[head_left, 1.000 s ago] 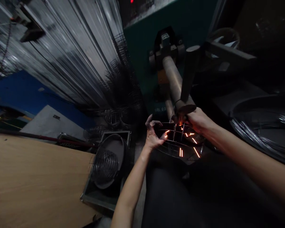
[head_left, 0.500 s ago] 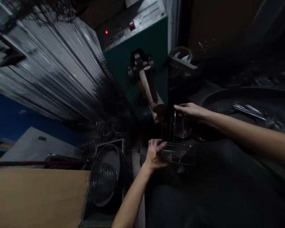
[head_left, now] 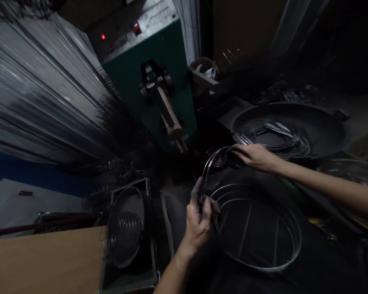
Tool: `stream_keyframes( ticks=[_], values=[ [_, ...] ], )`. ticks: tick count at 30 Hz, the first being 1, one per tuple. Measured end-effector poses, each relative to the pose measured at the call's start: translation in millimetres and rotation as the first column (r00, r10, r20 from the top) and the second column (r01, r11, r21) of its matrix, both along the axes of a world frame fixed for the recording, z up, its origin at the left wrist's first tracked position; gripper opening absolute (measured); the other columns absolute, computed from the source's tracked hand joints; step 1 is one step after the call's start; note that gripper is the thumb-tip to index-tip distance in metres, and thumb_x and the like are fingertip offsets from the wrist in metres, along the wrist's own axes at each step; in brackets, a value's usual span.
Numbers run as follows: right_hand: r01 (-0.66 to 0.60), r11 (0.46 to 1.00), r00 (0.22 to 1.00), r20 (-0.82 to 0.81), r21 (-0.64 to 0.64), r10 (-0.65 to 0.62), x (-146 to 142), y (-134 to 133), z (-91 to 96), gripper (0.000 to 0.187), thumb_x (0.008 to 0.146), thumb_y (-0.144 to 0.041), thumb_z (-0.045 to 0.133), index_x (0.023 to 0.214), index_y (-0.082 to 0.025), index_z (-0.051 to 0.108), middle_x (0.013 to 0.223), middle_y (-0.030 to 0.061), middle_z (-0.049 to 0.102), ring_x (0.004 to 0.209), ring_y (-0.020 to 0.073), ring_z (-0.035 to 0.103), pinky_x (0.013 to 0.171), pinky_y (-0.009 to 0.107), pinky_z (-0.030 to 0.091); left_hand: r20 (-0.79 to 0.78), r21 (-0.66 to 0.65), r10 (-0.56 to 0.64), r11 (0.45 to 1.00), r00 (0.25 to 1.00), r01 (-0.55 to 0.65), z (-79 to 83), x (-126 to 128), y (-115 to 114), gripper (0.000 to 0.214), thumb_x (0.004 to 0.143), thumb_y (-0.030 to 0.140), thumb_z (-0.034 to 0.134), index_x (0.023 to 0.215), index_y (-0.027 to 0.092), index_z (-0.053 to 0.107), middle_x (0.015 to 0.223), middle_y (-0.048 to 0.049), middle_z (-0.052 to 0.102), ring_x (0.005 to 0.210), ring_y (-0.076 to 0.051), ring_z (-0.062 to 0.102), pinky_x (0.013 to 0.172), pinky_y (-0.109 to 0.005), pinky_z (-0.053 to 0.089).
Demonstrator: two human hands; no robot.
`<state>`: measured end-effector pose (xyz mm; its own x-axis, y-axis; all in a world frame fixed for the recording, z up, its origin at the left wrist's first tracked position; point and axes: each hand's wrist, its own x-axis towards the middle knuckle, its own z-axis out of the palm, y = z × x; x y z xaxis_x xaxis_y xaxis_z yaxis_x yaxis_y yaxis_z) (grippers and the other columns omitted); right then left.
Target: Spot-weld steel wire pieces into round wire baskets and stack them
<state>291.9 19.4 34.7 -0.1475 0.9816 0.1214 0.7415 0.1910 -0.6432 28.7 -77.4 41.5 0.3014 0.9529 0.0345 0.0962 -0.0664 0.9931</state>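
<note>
A round wire frame (head_left: 257, 228) of rings and cross rods lies low in front of me. My left hand (head_left: 199, 220) is closed on its near left rim. A single wire ring (head_left: 214, 161) stands up behind it, and my right hand (head_left: 254, 157) is closed on the top of that ring. The brown welding arm (head_left: 168, 114) of the green machine (head_left: 147, 77) points down just left of the ring.
A dark round pan (head_left: 294, 126) with loose wire rings sits at the right. A box with stacked wire frames (head_left: 125, 232) stands at the lower left beside a wooden board (head_left: 43, 261). Bundles of steel rods (head_left: 43, 94) fill the left.
The glowing welds have gone dark. The wire frame came away from the welding arm and now lies lower and nearer. My right hand moved onto a separate ring.
</note>
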Motion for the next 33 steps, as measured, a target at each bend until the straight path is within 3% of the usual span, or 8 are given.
stream_keyframes(
  ticks=[6, 10, 16, 24, 26, 28, 31, 33],
  values=[
    [-0.150, 0.989, 0.987, 0.053, -0.017, 0.151, -80.0, 52.5, -30.3, 0.023, 0.087, -0.022, 0.052, 0.102, -0.021, 0.069, 0.099, 0.0081, 0.067, 0.093, 0.0218, 0.063, 0.081, 0.029, 0.048, -0.064, -0.120, 0.198, 0.972, 0.978, -0.204, -26.3, 56.5, -1.5, 0.048, 0.095, 0.050, 0.035, 0.136, 0.024, 0.042, 0.060, 0.0045, 0.050, 0.053, -0.010, 0.048, 0.055, -0.023, 0.046],
    [-0.273, 0.962, 0.947, 0.178, 0.017, 0.266, -90.3, 60.7, -28.4, 0.035, 0.089, -0.021, 0.051, 0.121, -0.026, 0.063, 0.110, 0.0091, 0.062, 0.094, 0.0210, 0.064, 0.077, 0.026, 0.049, -0.176, 0.064, 0.277, 0.961, 0.945, -0.270, -42.6, 64.2, 34.0, 0.046, 0.093, 0.041, 0.045, 0.136, 0.024, 0.042, 0.093, -0.0051, 0.066, 0.085, -0.019, 0.064, 0.078, -0.032, 0.053],
    [-0.280, 0.957, 0.910, 0.299, -0.072, 0.288, -72.0, 62.9, -30.7, 0.070, 0.084, -0.017, 0.057, 0.149, -0.030, 0.032, 0.138, 0.0157, 0.045, 0.094, 0.0280, 0.064, 0.080, 0.037, 0.050, -0.627, 0.401, 0.328, 0.914, 0.707, -0.068, -27.8, 59.9, 58.1, 0.039, 0.089, 0.022, 0.047, 0.127, 0.019, 0.057, 0.095, -0.0096, 0.066, 0.084, -0.023, 0.065, 0.076, -0.034, 0.053],
    [-0.374, 0.920, 0.892, 0.225, -0.117, 0.392, -56.6, 85.9, -48.1, 0.083, 0.084, -0.017, 0.061, 0.153, -0.025, 0.015, 0.156, 0.0175, 0.011, 0.117, 0.0337, 0.053, 0.093, 0.045, 0.046, -0.843, 0.243, 0.197, 0.970, 0.501, 0.028, -4.3, 64.9, 63.5, 0.030, 0.094, 0.023, 0.040, 0.112, 0.010, 0.061, 0.072, -0.0094, 0.063, 0.071, -0.024, 0.066, 0.071, -0.037, 0.052],
    [-0.407, 0.906, 0.879, 0.220, -0.117, 0.423, -54.9, 86.4, -52.1, 0.079, 0.087, -0.015, 0.057, 0.153, -0.022, 0.014, 0.156, 0.0185, 0.009, 0.121, 0.0328, 0.050, 0.094, 0.043, 0.045, -0.835, 0.215, 0.176, 0.976, 0.521, 0.015, -0.1, 62.3, 67.8, 0.027, 0.094, 0.026, 0.042, 0.097, 0.012, 0.064, 0.068, -0.0084, 0.062, 0.074, -0.024, 0.066, 0.074, -0.038, 0.051],
    [-0.408, 0.908, 0.885, 0.205, -0.094, 0.419, -52.2, 84.2, -57.0, 0.078, 0.088, -0.017, 0.056, 0.153, -0.021, 0.014, 0.156, 0.0179, 0.008, 0.124, 0.0333, 0.046, 0.094, 0.042, 0.044, -0.766, 0.119, 0.074, 0.992, 0.638, 0.029, -0.7, 57.3, 74.1, 0.027, 0.093, 0.032, 0.046, 0.086, 0.015, 0.066, 0.066, -0.0060, 0.062, 0.074, -0.022, 0.066, 0.075, -0.034, 0.050],
    [-0.368, 0.927, 0.911, 0.175, -0.069, 0.375, -47.2, 80.4, -63.7, 0.080, 0.085, -0.022, 0.062, 0.152, -0.026, 0.019, 0.157, 0.0139, 0.009, 0.124, 0.0352, 0.047, 0.094, 0.045, 0.046, -0.439, -0.152, -0.186, 0.980, 0.879, 0.131, -10.6, 49.4, 83.2, 0.036, 0.093, 0.042, 0.045, 0.083, 0.015, 0.067, 0.067, -0.0033, 0.065, 0.065, -0.014, 0.062, 0.068, -0.024, 0.047],
    [-0.344, 0.935, 0.916, 0.191, -0.084, 0.354, -44.8, 78.4, -63.9, 0.077, 0.085, -0.025, 0.063, 0.151, -0.029, 0.024, 0.157, 0.0126, 0.010, 0.120, 0.0358, 0.051, 0.091, 0.047, 0.048, -0.210, -0.278, -0.244, 0.943, 0.947, 0.181, -18.8, 46.6, 86.6, 0.041, 0.092, 0.046, 0.045, 0.088, 0.013, 0.067, 0.071, -0.0035, 0.067, 0.058, -0.010, 0.057, 0.061, -0.021, 0.045]
  ],
)
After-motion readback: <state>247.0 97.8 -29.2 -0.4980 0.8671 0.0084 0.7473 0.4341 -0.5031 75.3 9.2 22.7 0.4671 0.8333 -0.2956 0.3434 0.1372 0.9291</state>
